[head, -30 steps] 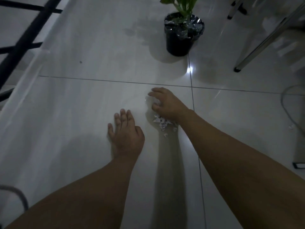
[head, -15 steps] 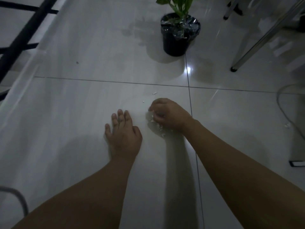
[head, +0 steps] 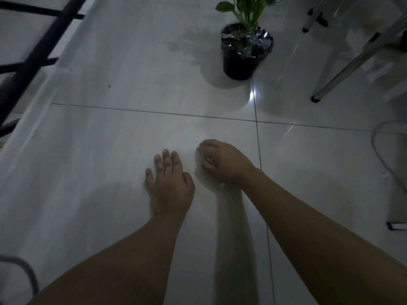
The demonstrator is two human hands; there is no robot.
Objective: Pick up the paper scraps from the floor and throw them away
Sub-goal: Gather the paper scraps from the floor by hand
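Glossy smooth tile floor (head: 132, 62); crinkled shiny foil around pot (head: 239, 62).

Right hand (head: 224, 164) is curling over the paper scraps (head: 208, 159), hiding most of them; only white bits are showing between the fingers and one at the wrist edge, count not readable. A tiny white speck (head: 196, 140) just beyond the knuckles is too small to identify. Left hand (head: 169, 183) is covering the floor (head: 110, 161) under its palm. Both forearms are running off the bottom edge. Plant (head: 246, 9) is getting cropped at the top. Black frame (head: 33, 58), metal legs (head: 352, 64), grey cable (head: 378, 150) and a dark object (head: 397, 226) at the right edge are all cut off.
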